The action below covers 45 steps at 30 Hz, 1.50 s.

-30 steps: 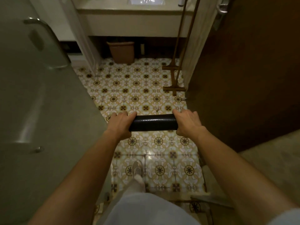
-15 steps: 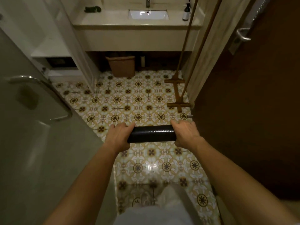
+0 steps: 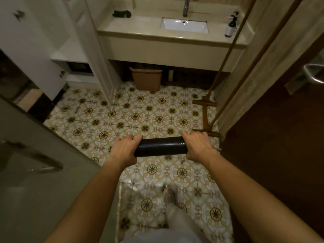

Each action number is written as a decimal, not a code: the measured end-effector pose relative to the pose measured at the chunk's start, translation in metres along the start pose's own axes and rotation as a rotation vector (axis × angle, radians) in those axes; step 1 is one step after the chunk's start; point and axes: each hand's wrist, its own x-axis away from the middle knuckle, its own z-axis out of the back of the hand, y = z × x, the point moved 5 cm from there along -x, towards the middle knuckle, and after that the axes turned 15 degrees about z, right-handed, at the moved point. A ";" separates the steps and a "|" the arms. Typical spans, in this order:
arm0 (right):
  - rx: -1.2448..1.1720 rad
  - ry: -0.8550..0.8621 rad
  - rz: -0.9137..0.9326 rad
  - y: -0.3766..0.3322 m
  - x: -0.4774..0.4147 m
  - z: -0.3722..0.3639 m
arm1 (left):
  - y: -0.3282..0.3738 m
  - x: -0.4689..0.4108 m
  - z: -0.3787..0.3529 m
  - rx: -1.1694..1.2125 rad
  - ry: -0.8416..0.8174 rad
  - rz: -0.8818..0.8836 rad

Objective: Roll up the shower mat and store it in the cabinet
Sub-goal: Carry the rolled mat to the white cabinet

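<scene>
The patterned tile floor (image 3: pixel 133 116) fills the middle of the view, yellow and white with dark star and cross motifs. A grey door (image 3: pixel 35 172) with a curved metal handle (image 3: pixel 35 156) takes up the lower left, and a dark brown door (image 3: pixel 280 137) stands along the right, with a metal lever near its upper edge. At the far end a pale tabletop (image 3: pixel 140 27) carries a white sink (image 3: pixel 184 26) with a tap above it, a dark pump bottle (image 3: pixel 231 26) at its right end and a small dark object at its left end. To the left of that unit stands a white cabinet (image 3: pixel 35 41) with an open shelf beside it. Under the tabletop a brown bin (image 3: pixel 147 78) sits on the floor. Two long wooden poles lean along the right wall, and their wooden foot (image 3: pixel 205 118) rests on the tiles. The rolled black shower mat (image 3: pixel 160 146) is held level in the air above the floor, in front of the person's body, well apart from the cabinet. The left hand (image 3: pixel 123 149) has its grip closed around the roll's left end, a ring showing on one finger, and the right hand (image 3: pixel 198 145) has its grip closed around the right end. A pale trouser leg and a foot show below the arms.
</scene>
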 end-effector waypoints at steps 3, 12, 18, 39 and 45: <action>0.014 0.015 0.054 0.024 -0.041 0.018 | -0.003 -0.035 0.011 0.012 -0.007 0.056; 0.076 0.012 0.233 0.046 -0.161 0.071 | -0.043 -0.107 0.030 0.055 -0.002 0.225; 0.086 0.006 0.318 0.029 -0.259 0.090 | -0.101 -0.159 0.030 0.050 -0.042 0.337; 0.121 -0.053 0.498 -0.062 -0.551 0.195 | -0.317 -0.335 0.064 0.141 -0.109 0.539; 0.148 -0.058 0.603 -0.097 -0.646 0.223 | -0.385 -0.384 0.060 0.161 -0.128 0.630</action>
